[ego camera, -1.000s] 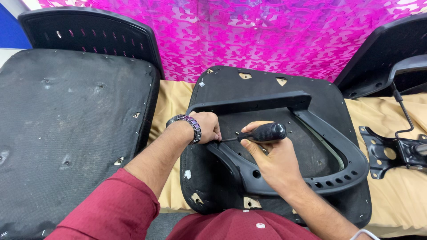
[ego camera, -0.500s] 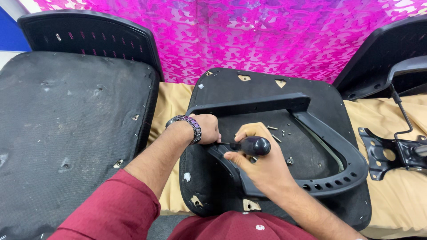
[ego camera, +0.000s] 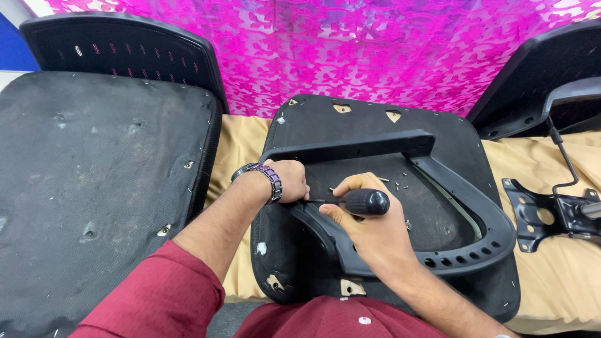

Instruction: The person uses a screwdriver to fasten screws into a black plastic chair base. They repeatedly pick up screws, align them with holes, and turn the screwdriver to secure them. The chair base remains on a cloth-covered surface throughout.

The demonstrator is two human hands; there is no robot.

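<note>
An upturned black chair seat point(ego camera: 369, 122) lies on a tan cloth in front of me, with a black plastic armrest frame point(ego camera: 463, 206) resting on it. My right hand point(ego camera: 366, 228) grips a black-handled screwdriver point(ego camera: 363, 202), its shaft pointing left toward the frame's left end. My left hand point(ego camera: 289, 181), wearing a beaded bracelet at the wrist, presses on that end where the tip meets it. The tip itself is hidden behind my left hand. A few small screws point(ego camera: 393, 183) lie loose on the seat.
A second upturned black seat pad point(ego camera: 94, 181) fills the left, with a mesh chair back point(ego camera: 125, 50) behind it. A black metal chair mechanism point(ego camera: 544, 213) lies at the right beneath another chair part point(ego camera: 538, 81). A pink patterned cloth point(ego camera: 350, 44) hangs behind.
My right hand has shifted slightly along with the screwdriver handle, moving left and then back right. My left hand stays on the frame's left end.
</note>
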